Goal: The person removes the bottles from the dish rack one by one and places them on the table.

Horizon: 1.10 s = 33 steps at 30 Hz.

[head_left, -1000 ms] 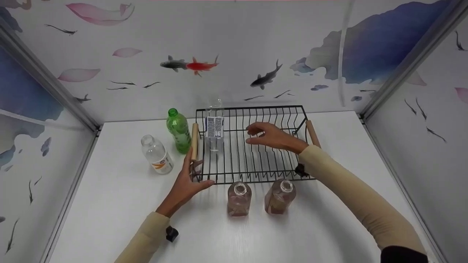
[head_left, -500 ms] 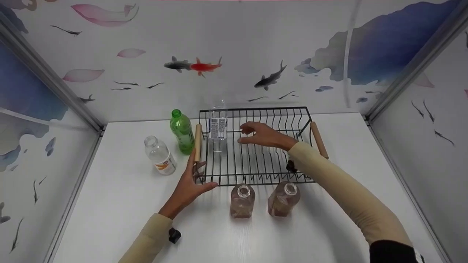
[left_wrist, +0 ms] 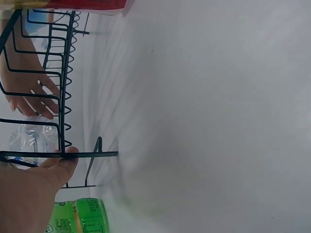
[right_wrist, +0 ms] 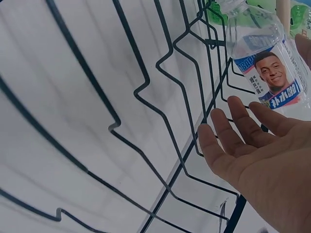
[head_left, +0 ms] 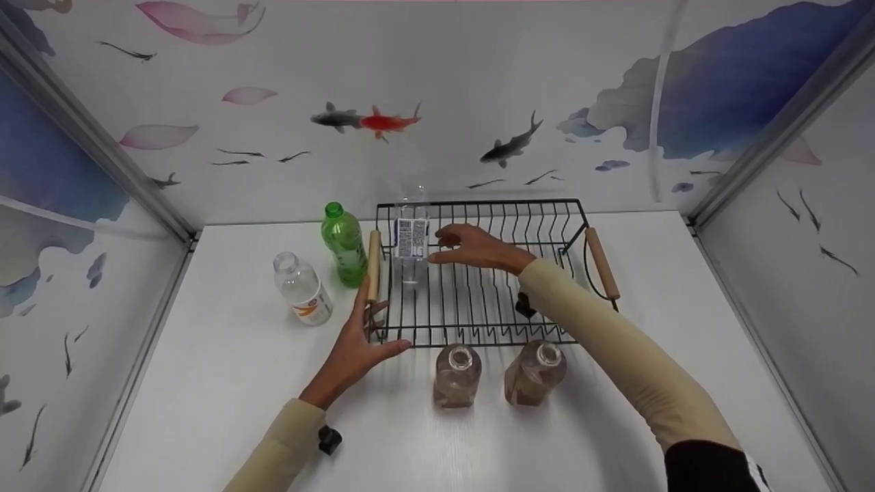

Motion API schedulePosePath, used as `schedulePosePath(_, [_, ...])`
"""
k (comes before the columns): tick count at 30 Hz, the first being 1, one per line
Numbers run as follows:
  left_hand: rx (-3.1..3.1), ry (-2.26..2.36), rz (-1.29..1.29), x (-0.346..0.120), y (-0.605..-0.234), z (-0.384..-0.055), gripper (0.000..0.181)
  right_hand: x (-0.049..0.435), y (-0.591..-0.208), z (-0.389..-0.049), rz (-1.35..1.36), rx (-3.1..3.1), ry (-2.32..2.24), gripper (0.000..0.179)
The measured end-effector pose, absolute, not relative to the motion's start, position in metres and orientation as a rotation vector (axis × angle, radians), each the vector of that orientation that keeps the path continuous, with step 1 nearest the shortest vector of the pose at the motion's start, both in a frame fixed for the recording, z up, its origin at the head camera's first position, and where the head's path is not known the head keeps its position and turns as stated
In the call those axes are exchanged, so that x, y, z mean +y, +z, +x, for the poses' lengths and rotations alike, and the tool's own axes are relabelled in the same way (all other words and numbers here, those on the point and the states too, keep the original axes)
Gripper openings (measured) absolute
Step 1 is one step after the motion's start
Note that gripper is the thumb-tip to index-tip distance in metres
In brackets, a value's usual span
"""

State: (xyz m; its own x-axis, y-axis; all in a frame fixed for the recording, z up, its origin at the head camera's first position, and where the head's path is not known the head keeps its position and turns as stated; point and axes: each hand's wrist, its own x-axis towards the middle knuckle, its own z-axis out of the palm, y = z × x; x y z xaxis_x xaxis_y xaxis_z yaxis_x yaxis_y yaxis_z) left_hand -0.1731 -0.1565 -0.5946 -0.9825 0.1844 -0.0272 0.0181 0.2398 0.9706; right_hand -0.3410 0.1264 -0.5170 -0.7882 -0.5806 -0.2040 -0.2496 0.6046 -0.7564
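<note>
A black wire dish rack (head_left: 492,201) with wooden handles stands on the white table. My left hand (head_left: 352,355) grips its front left corner, thumb along the front wire and some fingers round the side. In the left wrist view, the fingertips lie against the wire beside a foot of the rack. A clear plastic bottle (head_left: 411,239) with a printed label leans in the rack's left slots. My right hand (head_left: 475,247) hovers over the rack, right beside this bottle, fingers loosely bent and holding nothing. In the right wrist view, the fingertips overlap the lower label of the bottle (right_wrist: 267,63).
Left of the rack stand a green bottle (head_left: 345,246) and a clear bottle with an orange-marked label (head_left: 304,290). Two open brownish-tinted bottles, one left (head_left: 458,379) and one right (head_left: 535,376), stand before the rack. Patterned white panels enclose the table.
My right hand has moved left across the rack, closing in on the clear bottle. My left hand has kept its place at the corner. The head view has shifted slightly.
</note>
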Motion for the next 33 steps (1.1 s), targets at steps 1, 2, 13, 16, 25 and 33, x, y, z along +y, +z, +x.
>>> schedulePosePath(1, [2.366, 1.846, 0.194, -0.156, -0.594, -0.173, 0.134, 0.124, -0.517, -0.341, -0.66, 2.4, -1.031, 0.09])
schedulePosePath(2, [2.367, 1.846, 0.193, -0.156, -0.594, -0.173, 0.134, 0.122, -0.518, -0.342, -0.658, 2.4, -1.029, 0.091])
schedulePosePath(13, [2.374, 1.844, 0.231, -0.157, -0.591, -0.172, 0.139, 0.104, -0.521, -0.346, -0.642, 2.407, -1.035, 0.093])
schedulePosePath(16, [2.379, 1.837, 0.233, -0.157, -0.589, -0.172, 0.138, 0.101, -0.521, -0.346, -0.63, 2.408, -1.053, 0.089])
schedulePosePath(25, [2.363, 1.851, 0.221, -0.156, -0.589, -0.172, 0.137, 0.096, -0.524, -0.347, -0.59, 2.366, -1.123, 0.08])
schedulePosePath(33, [2.365, 1.86, 0.227, -0.157, -0.592, -0.173, 0.136, 0.094, -0.531, -0.352, -0.556, 2.312, -1.221, 0.078])
